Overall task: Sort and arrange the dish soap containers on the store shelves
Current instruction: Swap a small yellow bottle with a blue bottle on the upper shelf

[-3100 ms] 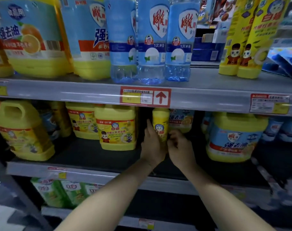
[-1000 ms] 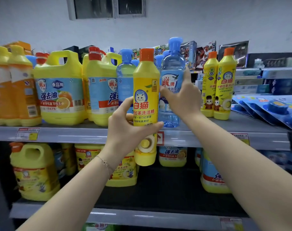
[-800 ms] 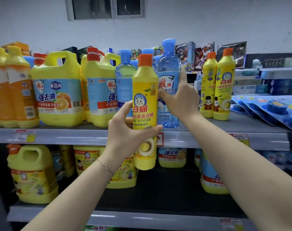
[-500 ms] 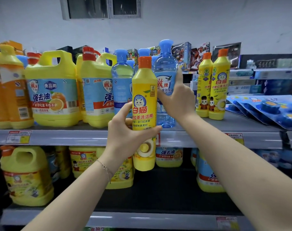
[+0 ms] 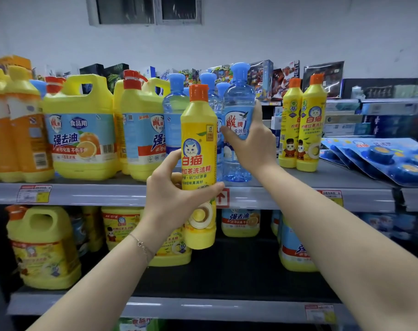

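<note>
My left hand (image 5: 177, 199) grips a tall yellow dish soap bottle (image 5: 198, 149) with an orange cap, upright in front of the upper shelf (image 5: 107, 193). My right hand (image 5: 252, 144) holds a clear blue bottle (image 5: 238, 101) with a blue cap that stands on that shelf, fingers wrapped round its middle. More blue bottles (image 5: 175, 120) stand just left of it. Two matching yellow bottles (image 5: 303, 125) stand on the shelf to the right, with a bare gap between them and my right hand.
Large yellow jugs (image 5: 81, 130) and orange bottles (image 5: 9, 125) fill the upper shelf's left part. Blue blister packs (image 5: 382, 158) lie at its right end. The lower shelf (image 5: 227, 306) carries more yellow jugs (image 5: 43, 247) at left and right. Boxes line the back.
The view shifted slightly right and the yellow bottle in my left hand sank a little. My right hand keeps its hold on the blue bottle, which has edged left.
</note>
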`<action>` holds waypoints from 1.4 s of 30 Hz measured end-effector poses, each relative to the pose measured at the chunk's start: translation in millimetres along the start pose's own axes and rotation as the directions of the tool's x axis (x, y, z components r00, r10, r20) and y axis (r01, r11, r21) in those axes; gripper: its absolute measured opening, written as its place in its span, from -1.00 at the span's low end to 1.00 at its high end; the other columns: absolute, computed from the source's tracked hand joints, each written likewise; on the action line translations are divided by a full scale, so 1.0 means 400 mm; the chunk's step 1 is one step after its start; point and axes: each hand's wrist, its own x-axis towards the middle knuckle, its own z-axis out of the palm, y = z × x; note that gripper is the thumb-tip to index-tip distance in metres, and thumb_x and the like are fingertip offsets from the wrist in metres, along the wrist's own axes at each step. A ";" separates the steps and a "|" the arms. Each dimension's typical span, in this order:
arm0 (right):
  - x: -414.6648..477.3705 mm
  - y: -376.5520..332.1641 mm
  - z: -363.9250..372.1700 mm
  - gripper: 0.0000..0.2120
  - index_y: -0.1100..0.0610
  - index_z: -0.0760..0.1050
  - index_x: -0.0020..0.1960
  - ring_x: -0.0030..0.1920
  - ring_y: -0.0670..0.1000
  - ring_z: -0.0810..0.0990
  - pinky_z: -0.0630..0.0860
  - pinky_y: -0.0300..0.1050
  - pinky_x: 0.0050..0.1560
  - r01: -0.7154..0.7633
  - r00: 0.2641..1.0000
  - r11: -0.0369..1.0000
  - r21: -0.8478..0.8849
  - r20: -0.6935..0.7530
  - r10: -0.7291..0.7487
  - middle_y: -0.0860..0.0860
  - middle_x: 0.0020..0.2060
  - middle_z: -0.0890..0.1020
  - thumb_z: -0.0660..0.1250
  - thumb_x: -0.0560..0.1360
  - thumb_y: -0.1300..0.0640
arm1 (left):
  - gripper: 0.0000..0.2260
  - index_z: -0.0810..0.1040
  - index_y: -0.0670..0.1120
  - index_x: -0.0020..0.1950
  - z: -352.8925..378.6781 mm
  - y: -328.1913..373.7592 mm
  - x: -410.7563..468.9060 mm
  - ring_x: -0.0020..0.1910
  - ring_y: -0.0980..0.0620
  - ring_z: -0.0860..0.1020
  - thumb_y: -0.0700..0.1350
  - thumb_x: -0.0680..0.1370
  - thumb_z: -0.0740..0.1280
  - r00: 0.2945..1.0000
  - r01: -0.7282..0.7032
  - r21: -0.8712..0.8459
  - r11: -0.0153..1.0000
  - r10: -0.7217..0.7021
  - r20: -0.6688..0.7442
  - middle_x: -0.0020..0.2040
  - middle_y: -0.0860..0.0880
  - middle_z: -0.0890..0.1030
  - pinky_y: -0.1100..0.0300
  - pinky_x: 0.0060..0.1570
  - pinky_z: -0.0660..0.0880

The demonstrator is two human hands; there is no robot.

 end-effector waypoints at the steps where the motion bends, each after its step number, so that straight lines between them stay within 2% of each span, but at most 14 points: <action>1: 0.000 -0.001 0.002 -0.14 0.17 0.01 0.53 -0.05 0.12 0.64 0.60 0.11 -0.12 0.001 1.000 1.000 0.009 -0.001 -0.001 0.08 0.03 0.63 0.31 0.46 -0.25 | -0.48 0.50 0.07 0.16 -0.004 0.002 -0.003 -0.22 0.12 0.69 -0.01 0.26 0.61 1.000 0.002 -0.002 1.000 -0.002 -0.007 -0.12 0.12 0.70 0.27 -0.29 0.60; 10: -0.006 0.026 0.010 -0.16 0.11 -0.03 0.53 -0.02 0.15 0.63 0.59 0.12 -0.08 -0.059 0.995 0.998 0.030 0.082 0.056 0.09 0.08 0.62 0.32 0.47 -0.21 | -0.48 0.50 0.11 0.13 -0.021 0.006 -0.024 -0.20 0.15 0.68 0.04 0.24 0.59 1.000 -0.002 0.000 1.000 0.002 0.003 -0.09 0.17 0.68 0.32 -0.30 0.58; 16: -0.005 0.034 0.014 -0.13 0.10 -0.01 0.52 -0.03 0.13 0.62 0.60 0.07 -0.12 -0.060 0.993 0.998 0.007 0.100 0.059 0.06 0.08 0.62 0.31 0.44 -0.28 | -0.50 0.50 0.09 0.15 -0.012 -0.007 -0.019 -0.20 0.14 0.68 -0.02 0.27 0.61 1.000 0.001 0.009 1.000 -0.001 0.015 -0.10 0.15 0.69 0.31 -0.29 0.59; 21: -0.009 0.045 -0.012 -0.30 0.09 0.27 0.32 -0.07 0.08 0.60 0.53 -0.03 -0.20 -0.120 0.962 0.993 -0.003 0.246 0.117 0.02 0.01 0.61 0.18 0.42 -0.40 | -0.47 0.51 0.04 0.16 0.037 -0.019 0.002 -0.22 0.10 0.69 -0.03 0.27 0.62 1.000 0.011 -0.011 1.000 -0.010 0.027 -0.13 0.08 0.71 0.24 -0.27 0.61; 24: -0.026 0.056 -0.046 -0.19 0.11 0.28 0.38 -0.04 0.03 0.56 0.43 -0.09 -0.22 -0.126 0.955 0.992 0.025 0.275 0.114 0.00 -0.04 0.59 0.05 0.39 -0.47 | -0.47 0.50 0.05 0.15 0.084 -0.014 0.021 -0.24 0.10 0.69 -0.02 0.26 0.63 0.999 -0.009 -0.015 1.000 0.010 0.043 -0.17 0.07 0.71 0.19 -0.26 0.63; 25: -0.032 0.058 -0.061 -0.20 0.12 0.27 0.41 0.01 0.04 0.54 0.43 -0.08 -0.16 -0.101 0.970 0.993 0.059 0.228 0.085 0.03 0.00 0.57 0.05 0.43 -0.46 | -0.48 0.50 0.07 0.13 0.101 -0.011 0.028 -0.25 0.10 0.69 0.00 0.26 0.62 0.999 -0.017 -0.017 1.000 0.018 0.046 -0.18 0.07 0.71 0.16 -0.25 0.63; 27: -0.047 0.051 -0.103 -0.40 0.10 0.42 0.25 -0.04 -0.01 0.57 0.50 -0.05 -0.11 -0.046 0.984 0.955 0.294 0.178 -0.008 -0.02 -0.03 0.59 0.10 0.48 -0.35 | -0.49 0.49 0.09 0.11 0.137 0.000 0.044 -0.26 0.12 0.68 0.01 0.25 0.62 0.998 -0.036 -0.021 0.999 0.038 0.052 -0.19 0.09 0.70 0.16 -0.26 0.64; 30: -0.061 0.063 -0.161 -0.72 0.05 0.54 -0.02 -0.18 -0.16 0.62 0.53 -0.29 -0.22 -0.094 0.957 0.760 0.643 0.268 -0.108 -0.17 -0.22 0.65 0.15 0.56 -0.10 | -0.50 0.48 0.08 0.09 0.198 0.023 0.082 -0.24 0.16 0.67 0.02 0.24 0.62 0.996 -0.045 -0.039 0.998 0.048 0.080 -0.17 0.10 0.69 0.18 -0.23 0.63; 32: -0.061 0.073 -0.194 -0.82 0.08 0.54 0.03 -0.10 -0.09 0.66 0.57 -0.25 -0.15 -0.162 0.931 0.707 0.689 0.344 -0.122 -0.10 -0.15 0.69 0.26 0.53 0.02 | -0.51 0.51 0.08 0.09 0.239 0.037 0.115 -0.22 0.19 0.66 0.02 0.24 0.60 0.996 -0.043 -0.056 0.997 0.048 0.080 -0.15 0.12 0.69 0.20 -0.19 0.62; 33: -0.055 0.074 -0.208 -0.80 0.10 0.54 0.06 -0.06 -0.05 0.67 0.59 -0.21 -0.11 -0.167 0.928 0.729 0.664 0.356 -0.110 -0.07 -0.11 0.69 0.37 0.47 0.05 | -0.53 0.52 0.07 0.08 0.260 0.043 0.133 -0.21 0.20 0.66 0.01 0.24 0.58 0.996 -0.051 -0.043 0.998 0.054 0.070 -0.15 0.12 0.69 0.18 -0.18 0.62; 35: -0.030 0.081 -0.231 -0.65 0.11 0.55 0.08 -0.04 -0.01 0.68 0.59 -0.16 -0.06 -0.139 0.943 0.790 0.597 0.323 -0.077 -0.01 -0.07 0.70 0.53 0.34 0.08 | -0.54 0.52 0.05 0.08 0.299 0.054 0.170 -0.18 0.18 0.65 0.00 0.22 0.53 0.996 -0.066 -0.009 0.998 0.067 0.061 -0.13 0.11 0.68 0.11 -0.13 0.62; 37: 0.003 0.092 -0.252 -0.66 0.13 0.59 0.06 -0.06 0.02 0.69 0.60 -0.12 -0.06 -0.139 0.964 0.816 0.562 0.266 -0.019 0.03 -0.08 0.71 0.55 0.31 0.13 | -0.44 0.49 0.05 0.18 0.333 0.064 0.201 -0.16 0.17 0.63 0.00 0.21 0.52 0.991 -0.077 -0.001 0.997 0.077 0.105 -0.09 0.11 0.67 0.12 -0.11 0.61; 40: 0.041 0.124 -0.267 -0.79 0.03 0.61 -0.05 -0.10 0.01 0.69 0.62 -0.06 -0.08 -0.129 0.989 0.843 0.522 0.135 0.067 0.00 -0.12 0.71 0.54 0.35 0.14 | -0.06 0.15 0.03 0.52 0.363 0.070 0.229 -0.19 0.35 0.55 0.03 0.25 0.58 0.970 -0.070 0.049 0.996 0.056 0.237 -0.10 0.23 0.57 0.46 -0.25 0.50; 42: 0.059 0.153 -0.256 -0.80 -0.01 0.58 -0.07 -0.13 -0.02 0.68 0.62 -0.01 -0.07 -0.138 0.990 0.892 0.431 0.032 0.138 -0.05 -0.15 0.70 0.54 0.35 0.06 | -0.01 0.06 0.00 0.54 0.369 0.052 0.220 -0.16 0.44 0.51 0.08 0.29 0.58 0.946 -0.136 0.126 0.983 0.091 0.312 -0.11 0.31 0.45 0.55 -0.27 0.42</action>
